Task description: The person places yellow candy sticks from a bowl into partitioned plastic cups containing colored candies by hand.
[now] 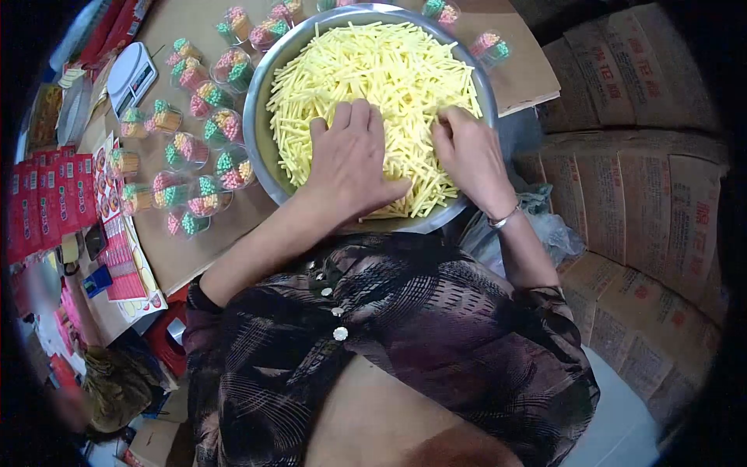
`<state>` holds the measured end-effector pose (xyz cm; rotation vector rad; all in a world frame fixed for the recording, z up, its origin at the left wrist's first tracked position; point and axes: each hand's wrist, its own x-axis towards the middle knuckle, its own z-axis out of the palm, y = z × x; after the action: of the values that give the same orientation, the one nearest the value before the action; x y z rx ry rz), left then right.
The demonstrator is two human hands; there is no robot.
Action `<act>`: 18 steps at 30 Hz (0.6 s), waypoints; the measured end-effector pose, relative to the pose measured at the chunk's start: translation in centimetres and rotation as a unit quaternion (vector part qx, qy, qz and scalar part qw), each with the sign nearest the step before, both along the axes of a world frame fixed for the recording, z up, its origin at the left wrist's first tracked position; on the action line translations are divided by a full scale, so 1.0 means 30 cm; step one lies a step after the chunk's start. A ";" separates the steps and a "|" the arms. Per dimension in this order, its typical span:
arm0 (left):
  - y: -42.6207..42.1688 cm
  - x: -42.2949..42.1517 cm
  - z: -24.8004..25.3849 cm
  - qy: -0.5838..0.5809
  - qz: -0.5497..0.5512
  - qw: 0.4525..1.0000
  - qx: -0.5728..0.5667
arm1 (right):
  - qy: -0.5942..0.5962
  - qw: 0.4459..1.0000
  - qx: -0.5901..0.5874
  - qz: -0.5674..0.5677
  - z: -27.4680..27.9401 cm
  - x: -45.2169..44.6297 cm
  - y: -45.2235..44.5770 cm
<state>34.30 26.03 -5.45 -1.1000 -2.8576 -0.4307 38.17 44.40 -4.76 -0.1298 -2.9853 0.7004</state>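
Resting on the heap of thin, pale-yellow sticks (pixel 373 66) is the left hand (pixel 346 159), palm down, fingers extended and thumb set wide; no grip visible. Right hand (pixel 475 159), with a silver-coloured bracelet (pixel 504 219) at the wrist, lies over the opposite side; thumb and forefinger narrow and bent down at the sticks. Cannot tell whether any are pinched.

Location: sticks lie loose, crossing at many angles, inside a wide, round, silver metal bowl (pixel 259 148), close to the torso, at the brown-covered bench (pixel 233 261).

Surroundings: small clear cups of pink, green and orange pieces (pixel 187 150) to the left and beyond the bowl; white digital scale (pixel 131 76) at far left.

Handling (judged): each stick light, fairly stiff, likely to snap under pressure; the pile should slide easily. Best hold: a small bundle, mid-length, pinched softly.
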 end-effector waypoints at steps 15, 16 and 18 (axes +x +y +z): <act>-0.011 0.027 -0.032 -0.037 0.020 0.999 0.023 | -0.060 0.966 -0.251 0.026 0.009 -0.037 -0.054; -0.013 0.028 -0.032 -0.031 0.012 0.999 0.028 | -0.069 0.959 -0.275 0.021 0.011 -0.040 -0.054; -0.013 0.019 -0.035 -0.038 0.012 0.999 0.021 | -0.061 0.954 -0.293 0.022 0.001 -0.048 -0.053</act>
<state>34.87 25.64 -6.49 -1.0645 -2.9085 -0.5407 36.74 42.80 -4.72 -0.1409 -2.7871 1.6169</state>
